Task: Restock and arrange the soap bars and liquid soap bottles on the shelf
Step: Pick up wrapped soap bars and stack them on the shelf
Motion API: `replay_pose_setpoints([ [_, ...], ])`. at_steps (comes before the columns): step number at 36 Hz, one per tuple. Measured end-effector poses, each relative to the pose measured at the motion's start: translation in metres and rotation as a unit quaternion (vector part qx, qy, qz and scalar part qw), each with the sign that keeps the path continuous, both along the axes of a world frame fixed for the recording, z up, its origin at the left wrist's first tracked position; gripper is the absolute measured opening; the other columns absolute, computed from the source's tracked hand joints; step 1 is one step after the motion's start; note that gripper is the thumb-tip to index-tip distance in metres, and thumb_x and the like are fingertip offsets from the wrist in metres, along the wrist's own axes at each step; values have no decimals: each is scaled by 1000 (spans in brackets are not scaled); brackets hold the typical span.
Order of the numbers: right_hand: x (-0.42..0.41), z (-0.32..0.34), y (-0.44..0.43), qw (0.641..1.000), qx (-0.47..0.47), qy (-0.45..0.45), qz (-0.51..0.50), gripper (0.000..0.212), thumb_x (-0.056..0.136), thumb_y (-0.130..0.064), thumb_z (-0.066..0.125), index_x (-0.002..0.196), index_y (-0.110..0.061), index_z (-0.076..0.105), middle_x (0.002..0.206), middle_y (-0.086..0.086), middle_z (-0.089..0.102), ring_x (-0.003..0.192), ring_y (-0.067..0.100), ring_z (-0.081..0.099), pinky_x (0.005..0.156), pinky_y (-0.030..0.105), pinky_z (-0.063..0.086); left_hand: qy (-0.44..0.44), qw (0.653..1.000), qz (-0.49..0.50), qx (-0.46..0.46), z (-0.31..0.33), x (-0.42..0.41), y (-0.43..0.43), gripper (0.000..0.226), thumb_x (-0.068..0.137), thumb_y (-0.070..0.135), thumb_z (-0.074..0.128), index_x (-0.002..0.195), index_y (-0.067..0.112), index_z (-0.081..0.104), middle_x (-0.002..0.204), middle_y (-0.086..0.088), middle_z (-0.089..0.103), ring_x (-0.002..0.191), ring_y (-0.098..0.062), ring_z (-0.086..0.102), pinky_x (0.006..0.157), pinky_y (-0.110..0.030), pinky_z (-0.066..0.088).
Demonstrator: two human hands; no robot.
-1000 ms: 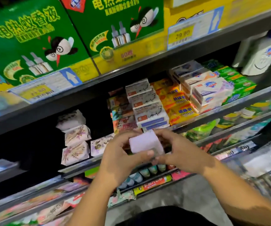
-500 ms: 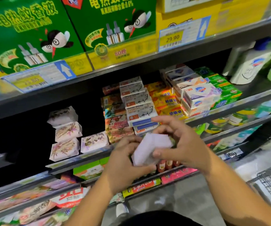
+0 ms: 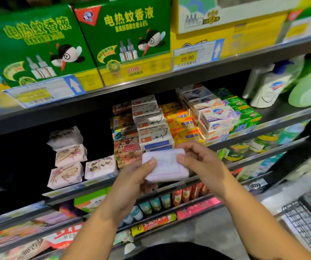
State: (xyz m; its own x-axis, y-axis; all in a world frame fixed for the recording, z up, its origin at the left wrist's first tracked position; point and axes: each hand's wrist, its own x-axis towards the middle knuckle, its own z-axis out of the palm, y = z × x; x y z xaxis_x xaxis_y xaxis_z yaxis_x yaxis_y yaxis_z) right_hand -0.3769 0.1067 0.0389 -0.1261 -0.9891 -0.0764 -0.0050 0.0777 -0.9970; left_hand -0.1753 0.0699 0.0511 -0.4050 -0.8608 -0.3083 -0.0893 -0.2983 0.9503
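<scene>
Both my hands hold a pale lilac wrapped soap bar (image 3: 167, 166) in front of the middle shelf's edge (image 3: 259, 128). My left hand (image 3: 135, 177) grips its left end with the thumb on top. My right hand (image 3: 199, 162) pinches its right end. Behind it on the shelf stand flower-printed soap bars (image 3: 68, 156), a single one (image 3: 100, 167) beside them, stacked goat soap boxes (image 3: 153, 128), yellow soap boxes (image 3: 183, 124), white boxes (image 3: 216, 117) and green boxes (image 3: 244, 111). White liquid soap bottles (image 3: 267, 89) stand at the far right.
Green mosquito-liquid cartons (image 3: 124, 38) fill the top shelf above a price tag (image 3: 196, 55). Lower shelves hold tubes and packets (image 3: 156, 203). A wire trolley basket (image 3: 308, 222) is at the lower right. A dark gap lies left of the flower-printed bars.
The lilac bar has been turned from tilted on edge to lying flat, face up, between both hands. The view has shifted slightly.
</scene>
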Motion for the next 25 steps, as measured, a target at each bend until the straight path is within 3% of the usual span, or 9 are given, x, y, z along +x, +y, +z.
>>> replay_pose_setpoints([
  [2,3,-6,-1,997,61,40,-14,5,90,-33,71,92,-29,72,87,4,67,79,8,61,77,27,45,-46,995,7,83,1,-5,4,32,88,49,66,100,19,72,70,-7,65,57,-18,56,59,-31,41],
  [4,4,-9,0,992,108,61,-8,11,90,-37,69,89,-27,73,89,0,71,81,11,63,77,30,45,-80,988,1,128,-1,-6,6,31,92,49,60,100,21,70,66,-6,67,55,-18,58,54,-27,42],
  [8,2,-12,2,990,125,65,7,10,92,-33,68,97,-24,71,89,-1,70,80,11,63,74,27,46,-82,990,-21,113,-7,-2,6,39,94,49,58,106,16,74,79,-9,73,62,-18,63,56,-25,43],
  [11,-3,-10,2,994,102,30,-2,12,93,-25,67,104,-26,68,89,0,71,85,14,68,78,30,52,-51,997,-27,45,-6,1,5,31,96,41,59,116,20,69,100,-5,76,72,-20,66,59,-26,45],
  [13,-5,-4,0,996,88,-18,-11,12,96,-25,61,106,-23,69,95,5,71,86,16,69,73,31,54,-30,999,-13,-9,-6,4,4,29,95,31,62,123,25,62,105,-2,75,76,-21,68,61,-30,48],
  [16,-3,7,-3,993,96,-65,-17,26,99,-38,52,103,-21,71,93,10,71,79,20,69,68,33,55,-11,994,1,-106,-7,9,0,36,90,13,71,122,24,58,102,2,72,81,-19,70,62,-31,51],
  [19,2,15,-9,985,148,-85,30,45,93,-50,48,108,-15,72,102,17,72,87,34,72,64,35,59,24,981,-12,-190,-9,14,-6,47,72,13,82,114,21,63,105,8,68,90,-14,67,64,-25,54],
  [22,9,18,-15,980,119,-134,82,34,87,-33,60,107,-8,72,96,12,74,83,22,70,59,29,55,-1,951,-51,-305,-12,20,-10,51,70,8,81,111,36,67,112,13,64,106,-6,62,83,-19,52],
  [25,11,14,-21,986,79,-112,98,26,78,-11,71,105,-9,71,95,9,75,84,18,70,69,24,54,-85,936,-76,-334,-11,33,-15,62,76,12,83,120,50,61,129,21,57,124,-4,54,100,-23,48],
])
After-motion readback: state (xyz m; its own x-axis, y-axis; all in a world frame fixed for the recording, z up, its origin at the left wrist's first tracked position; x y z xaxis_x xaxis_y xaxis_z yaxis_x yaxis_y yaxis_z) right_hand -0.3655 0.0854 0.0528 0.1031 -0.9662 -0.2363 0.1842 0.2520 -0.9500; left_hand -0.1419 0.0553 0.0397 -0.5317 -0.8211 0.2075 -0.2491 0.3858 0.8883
